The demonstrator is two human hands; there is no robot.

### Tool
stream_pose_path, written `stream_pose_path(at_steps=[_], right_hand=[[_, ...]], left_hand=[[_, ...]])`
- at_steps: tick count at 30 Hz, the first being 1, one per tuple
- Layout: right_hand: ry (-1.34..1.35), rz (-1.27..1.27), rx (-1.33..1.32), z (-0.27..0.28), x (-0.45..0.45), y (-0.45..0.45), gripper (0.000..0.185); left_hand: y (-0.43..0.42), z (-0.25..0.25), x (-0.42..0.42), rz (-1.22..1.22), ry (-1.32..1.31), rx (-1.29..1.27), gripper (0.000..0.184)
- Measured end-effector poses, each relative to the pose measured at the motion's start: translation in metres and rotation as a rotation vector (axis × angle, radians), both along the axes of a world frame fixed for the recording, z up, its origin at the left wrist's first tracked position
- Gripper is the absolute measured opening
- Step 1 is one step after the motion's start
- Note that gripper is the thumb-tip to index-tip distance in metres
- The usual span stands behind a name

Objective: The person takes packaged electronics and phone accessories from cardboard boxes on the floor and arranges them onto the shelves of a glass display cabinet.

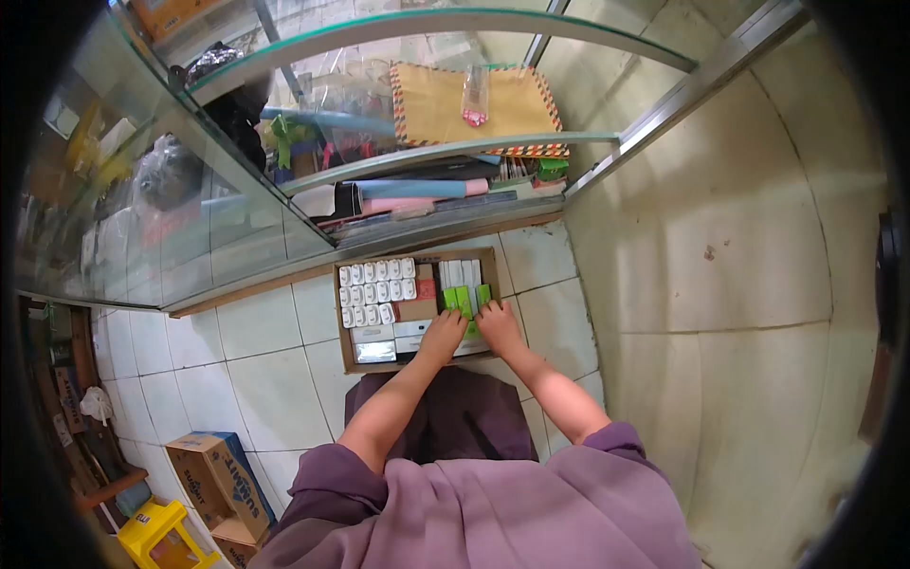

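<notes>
A shallow cardboard box (339, 322) lies on the tiled floor in front of my knees. Rows of small white items (377, 281) fill its left part, with flat white and silver packs (375, 352) below them. Several green and white packs (458, 299) are in its right part. My left hand (446, 329) rests at the lower end of these packs, its fingers curled against them. Close beside it, my right hand (498, 324) touches the rightmost green pack with bent fingers. What either hand grips, if anything, is too small to tell.
A glass display case (455, 223) with rolls, plastic bags and a brown envelope (431, 100) stands ahead. A plain wall (730, 256) is at the right. An open cardboard box (220, 479) and a yellow plastic object (156, 529) are at the lower left.
</notes>
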State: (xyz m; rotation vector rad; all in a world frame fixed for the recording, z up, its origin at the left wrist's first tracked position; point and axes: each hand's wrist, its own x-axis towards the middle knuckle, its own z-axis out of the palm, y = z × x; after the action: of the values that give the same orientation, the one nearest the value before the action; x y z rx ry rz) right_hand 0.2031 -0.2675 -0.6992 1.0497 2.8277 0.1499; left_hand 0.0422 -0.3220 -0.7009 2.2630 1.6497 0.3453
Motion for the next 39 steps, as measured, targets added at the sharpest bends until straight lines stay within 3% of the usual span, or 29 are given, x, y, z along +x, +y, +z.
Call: stream_pose_path(at_steps=[3, 6, 9, 10, 13, 14, 16, 21, 22, 24, 27, 30, 31, 34, 36, 39], right_hand=[[-0.006, 0.018, -0.008, 0.007, -0.001, 0.006, 0.008], [0.146, 0.017, -0.026, 0.029, 0.009, 0.003, 0.016], [0.261, -0.056, -0.364, 0.066, 0.028, 0.002, 0.03], [0.306, -0.093, -0.453, 0.07, 0.034, 0.0, 0.033], [0.443, -0.155, -0.576, 0.09, 0.052, 0.002, 0.039], [0.487, -0.167, -0.596, 0.099, 0.055, 0.002, 0.041], [0.652, -0.292, -0.771, 0.166, 0.056, -0.002, 0.049], [1.077, -0.042, -0.877, 0.293, 0.054, 0.012, 0.045], [1.131, -0.023, -0.898, 0.321, 0.05, 0.013, 0.046], [1.248, 0.091, -0.895, 0.379, 0.039, 0.012, 0.046], [1.467, 0.072, -0.647, 0.435, -0.002, 0.01, 0.049], [1.552, -0.04, -0.515, 0.428, -0.045, 0.035, 0.054], [1.578, -0.016, -0.615, 0.428, -0.061, 0.032, 0.052], [1.455, 0.144, -0.314, 0.432, -0.099, 0.041, 0.051], [1.396, 0.146, -0.142, 0.446, -0.114, 0.058, 0.05], [1.443, 0.135, -0.355, 0.451, -0.142, 0.12, 0.044]], left_hand=[[-0.001, -0.015, 0.005, 0.048, 0.041, 0.042, 0.027], [-0.001, 0.04, -0.002, 0.007, 0.002, -0.029, 0.037], [-0.006, 0.069, -0.01, -0.074, -0.13, -0.071, 0.049], [-0.008, 0.072, -0.008, -0.071, -0.174, -0.204, 0.05], [-0.015, 0.09, -0.005, -0.06, -0.274, -0.197, 0.052], [-0.015, 0.095, -0.005, -0.042, -0.339, -0.057, 0.05], [-0.014, 0.14, -0.01, -0.083, -0.438, 0.054, 0.051], [-0.02, 0.281, -0.033, -0.012, -0.843, 0.086, 0.068], [-0.025, 0.305, -0.041, -0.043, -0.808, 0.068, 0.071], [-0.037, 0.356, -0.054, -0.118, -0.884, -0.021, 0.074], [-0.031, 0.403, -0.063, -0.037, -0.967, 0.188, 0.064], [-0.001, 0.429, -0.074, 0.186, -0.823, 0.489, 0.056], [0.012, 0.434, -0.078, 0.244, -0.854, 0.508, 0.056], [0.053, 0.451, -0.085, 0.383, -0.933, 0.6, 0.058], [0.085, 0.46, -0.092, 0.491, -0.727, 0.826, 0.057], [0.131, 0.461, -0.102, 0.527, -0.63, 0.983, 0.049]])
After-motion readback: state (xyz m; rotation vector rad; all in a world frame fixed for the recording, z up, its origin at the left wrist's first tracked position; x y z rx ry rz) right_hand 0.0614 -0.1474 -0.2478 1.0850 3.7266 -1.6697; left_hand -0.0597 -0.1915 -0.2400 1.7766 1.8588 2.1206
